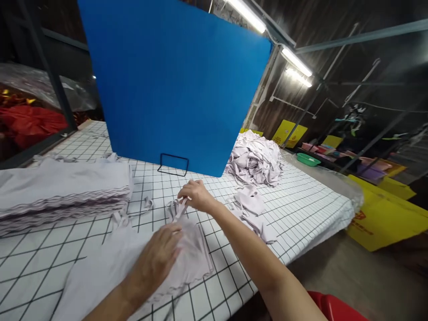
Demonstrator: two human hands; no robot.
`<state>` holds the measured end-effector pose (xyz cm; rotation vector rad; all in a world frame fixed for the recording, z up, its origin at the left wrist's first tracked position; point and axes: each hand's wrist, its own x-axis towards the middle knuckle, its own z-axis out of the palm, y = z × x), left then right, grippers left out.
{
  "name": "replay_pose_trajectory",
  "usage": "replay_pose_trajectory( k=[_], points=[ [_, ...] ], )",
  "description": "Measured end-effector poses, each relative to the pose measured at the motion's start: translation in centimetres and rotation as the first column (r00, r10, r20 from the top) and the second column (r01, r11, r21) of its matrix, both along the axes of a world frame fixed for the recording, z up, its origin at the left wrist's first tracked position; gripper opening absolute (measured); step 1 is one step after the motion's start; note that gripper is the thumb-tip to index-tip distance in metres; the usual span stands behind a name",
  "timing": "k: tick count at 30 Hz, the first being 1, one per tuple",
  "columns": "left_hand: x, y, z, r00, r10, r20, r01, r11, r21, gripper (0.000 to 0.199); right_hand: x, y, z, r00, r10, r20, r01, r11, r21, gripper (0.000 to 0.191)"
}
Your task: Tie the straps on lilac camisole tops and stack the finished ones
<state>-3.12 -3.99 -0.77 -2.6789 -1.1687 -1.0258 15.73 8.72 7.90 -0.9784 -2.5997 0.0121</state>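
A pale lilac-grey garment with thin straps lies spread on the grid-patterned table in front of me. My left hand rests palm down on it, its fingers fairly flat and slightly blurred. Just beyond, my right hand pinches a thin strap of the same cloth, lifted a little off the table. To the left is a thick stack of similar garments, its wavy edges facing me. A few loose pieces lie to the right of my right hand.
A big blue board stands upright across the table, with a black wire stand at its foot. Behind its right edge rises a heap of crumpled garments. Yellow boxes and a green basin are beyond the table's right edge.
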Motion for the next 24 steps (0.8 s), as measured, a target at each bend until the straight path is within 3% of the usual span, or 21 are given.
replay_pose_trajectory(
  k=[2,5,8,15,18,21,24],
  points=[
    [0.6,-0.3,-0.1,0.989,-0.096,-0.111,0.09,0.994,-0.061,0.037,-0.4,1.6,-1.0,0.991,-0.04,-0.129,0.036,0.999,-0.035,0.008],
    [0.9,-0.3,-0.1,0.962,-0.157,-0.223,0.094,0.959,-0.268,0.053,-1.1,3.7,-2.9,0.959,-0.131,-0.252,0.09,0.981,-0.169,0.013],
    [0.7,-0.1,0.3,0.947,-0.22,-0.235,0.106,0.903,-0.417,0.061,-1.8,5.0,-4.5,0.946,-0.194,-0.259,0.11,0.945,-0.307,0.025],
    [0.8,-0.1,2.1,0.921,-0.295,-0.256,0.103,0.816,-0.569,0.064,-2.0,5.2,-7.5,0.92,-0.285,-0.269,0.133,0.872,-0.471,0.031],
    [0.7,0.0,2.3,0.915,-0.317,-0.251,0.111,0.793,-0.598,0.066,-1.1,5.3,-7.5,0.927,-0.285,-0.244,0.099,0.812,-0.576,0.019],
    [0.6,0.0,1.9,0.92,-0.328,-0.217,0.143,0.793,-0.593,0.067,0.4,5.7,-6.0,0.948,-0.244,-0.203,0.059,0.764,-0.643,0.02],
    [0.8,0.0,2.0,0.921,-0.335,-0.197,0.157,0.785,-0.6,0.067,0.6,5.4,-4.0,0.951,-0.244,-0.189,0.08,0.786,-0.614,0.019]
  ],
)
